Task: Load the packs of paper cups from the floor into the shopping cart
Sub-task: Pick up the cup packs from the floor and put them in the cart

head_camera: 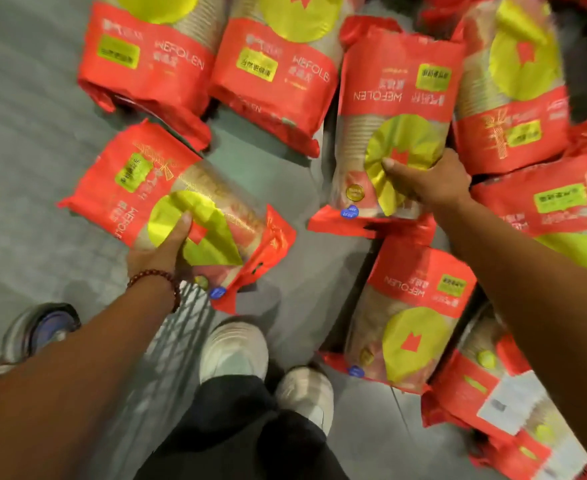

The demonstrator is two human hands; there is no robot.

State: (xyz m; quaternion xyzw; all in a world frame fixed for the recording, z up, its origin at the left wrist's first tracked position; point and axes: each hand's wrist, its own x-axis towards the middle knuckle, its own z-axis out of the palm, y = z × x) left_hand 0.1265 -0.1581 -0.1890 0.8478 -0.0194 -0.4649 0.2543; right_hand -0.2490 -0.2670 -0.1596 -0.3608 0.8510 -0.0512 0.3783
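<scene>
My left hand (162, 251) grips a crinkly red-and-yellow plastic pack of paper cups (177, 206), thumb on top; right of it, my right hand (430, 181) clutches another glossy pack (394, 133).

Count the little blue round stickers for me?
3 stickers: one on the left hand's pack, one on the right hand's pack, one on the floor pack below it. Others may be hidden.
</scene>
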